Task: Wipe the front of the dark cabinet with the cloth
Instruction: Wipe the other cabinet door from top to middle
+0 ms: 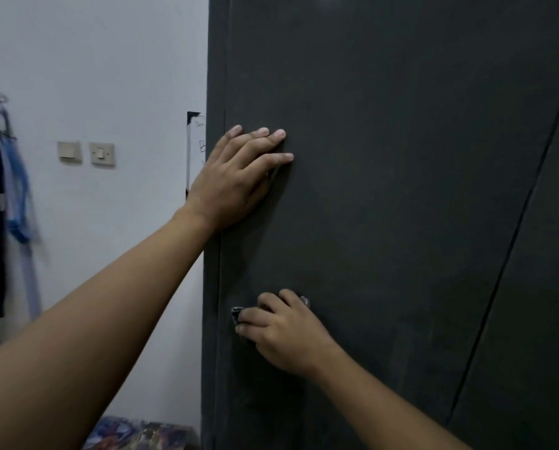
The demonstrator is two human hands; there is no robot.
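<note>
We start with the cloth (238,315): it is bunched small and almost wholly hidden under our right hand (284,332), only a dark crumple showing past the fingertips on the left and a pale corner peeking out beyond the knuckles on the right. The hand is curled and closed over it, pressing it flat to the front of the dark cabinet (401,206), close to the cabinet's left edge.

What the next stroke turns on, we judge, is this: nearly all of the unwiped-looking panel lies to the right of and above that hand, while to its left only a narrow strip remains before the edge. The tall panel runs up and down, so strokes can follow its length or sweep across towards the slanted seam (511,238), which lies well apart on the right.

Our left hand (239,177) is above the right one, fingers together and spread flat on the same panel, holding nothing, and seemingly bracing. It sits in the path of any upward stroke, so we would either sweep rightwards or lift it clear.

The right hand, being on the cloth, does the wiping.
</note>
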